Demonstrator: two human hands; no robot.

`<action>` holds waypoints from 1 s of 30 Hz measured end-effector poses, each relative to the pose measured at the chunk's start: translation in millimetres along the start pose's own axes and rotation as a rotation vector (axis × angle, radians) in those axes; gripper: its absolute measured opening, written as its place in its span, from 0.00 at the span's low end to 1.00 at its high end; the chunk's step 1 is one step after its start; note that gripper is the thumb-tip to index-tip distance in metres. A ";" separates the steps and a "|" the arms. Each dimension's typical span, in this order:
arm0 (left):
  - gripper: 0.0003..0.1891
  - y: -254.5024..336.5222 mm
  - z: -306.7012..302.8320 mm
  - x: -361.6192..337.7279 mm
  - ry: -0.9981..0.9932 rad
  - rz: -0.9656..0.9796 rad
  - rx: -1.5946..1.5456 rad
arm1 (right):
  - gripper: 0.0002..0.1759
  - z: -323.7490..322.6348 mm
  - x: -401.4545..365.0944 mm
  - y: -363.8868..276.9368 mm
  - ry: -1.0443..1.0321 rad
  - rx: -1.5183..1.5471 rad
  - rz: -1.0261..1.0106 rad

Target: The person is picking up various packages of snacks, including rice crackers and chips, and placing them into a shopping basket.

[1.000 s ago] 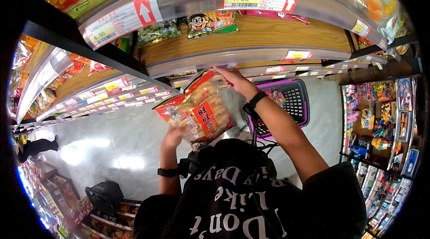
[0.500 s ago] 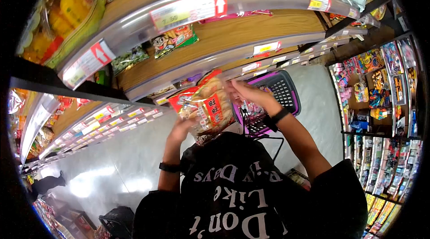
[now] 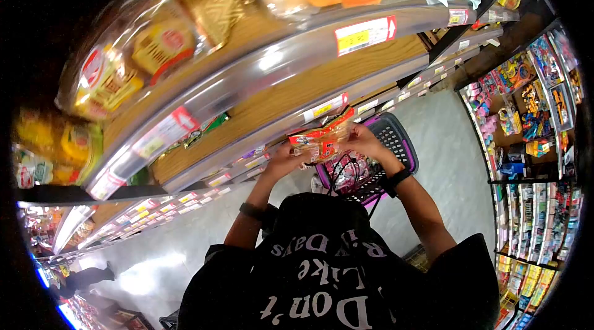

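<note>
A red and clear snack bag (image 3: 322, 143) is held between my two hands, seen at a slant in front of the lower shelves. My left hand (image 3: 288, 161) grips its left edge. On the other side, my right hand (image 3: 366, 142) has its fingers closed on the bag's right edge. Beneath and to the right of the bag is a black and purple shopping basket (image 3: 396, 138), with pink-wrapped packages (image 3: 351, 172) inside.
Shelves with price labels (image 3: 365, 36) curve across the top and left, holding packaged snacks (image 3: 164, 42). Another stocked rack (image 3: 532, 206) stands at the right. A person (image 3: 86, 277) is at the lower left on the grey floor (image 3: 445, 150).
The bag has moved to the right and farther from my body, and now appears slanted. My right hand, earlier blurred beside the bag, now grips its edge. The view has shifted along the shelves.
</note>
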State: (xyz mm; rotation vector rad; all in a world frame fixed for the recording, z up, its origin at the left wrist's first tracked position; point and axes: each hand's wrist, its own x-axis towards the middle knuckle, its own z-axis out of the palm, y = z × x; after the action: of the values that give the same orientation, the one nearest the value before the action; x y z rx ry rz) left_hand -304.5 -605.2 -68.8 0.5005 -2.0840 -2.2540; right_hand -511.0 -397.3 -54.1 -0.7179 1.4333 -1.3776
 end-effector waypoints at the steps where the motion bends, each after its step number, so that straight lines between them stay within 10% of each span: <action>1: 0.29 3.9 4.5 12.6 -0.032 0.027 0.011 | 0.28 -9.7 4.4 0.7 0.005 0.032 -0.050; 10: 0.29 -49.1 -0.7 83.6 0.057 -0.015 0.161 | 0.26 -67.4 40.2 18.7 0.005 -0.047 -0.197; 13: 0.30 -28.4 -0.6 88.5 0.085 0.165 0.514 | 0.25 -88.1 55.2 -0.1 0.101 -0.381 0.147; 15: 0.28 -15.9 -1.1 90.0 0.126 0.038 0.639 | 0.23 -96.8 68.0 -5.9 0.230 -0.060 -0.140; 16: 0.29 -38.8 -9.0 95.8 0.166 0.170 0.660 | 0.25 -108.4 75.4 -7.2 0.234 0.009 0.085; 18: 0.30 -38.6 -10.5 98.7 0.204 0.299 0.678 | 0.26 -105.2 83.9 -9.3 0.293 -0.118 0.008; 20: 0.34 5.6 -1.9 94.0 0.074 -0.102 0.764 | 0.26 -98.8 83.3 -15.4 0.354 -0.247 -0.069; 30: 0.33 -74.0 -7.4 105.3 0.121 0.019 1.028 | 0.36 -81.2 96.7 47.5 0.215 -0.198 -0.432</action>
State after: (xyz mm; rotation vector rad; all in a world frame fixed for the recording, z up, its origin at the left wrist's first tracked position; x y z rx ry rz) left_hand -388.2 -630.0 -163.7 0.5834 -2.9878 -0.9269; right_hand -608.5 -445.6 -133.8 -1.0821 1.6644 -1.6965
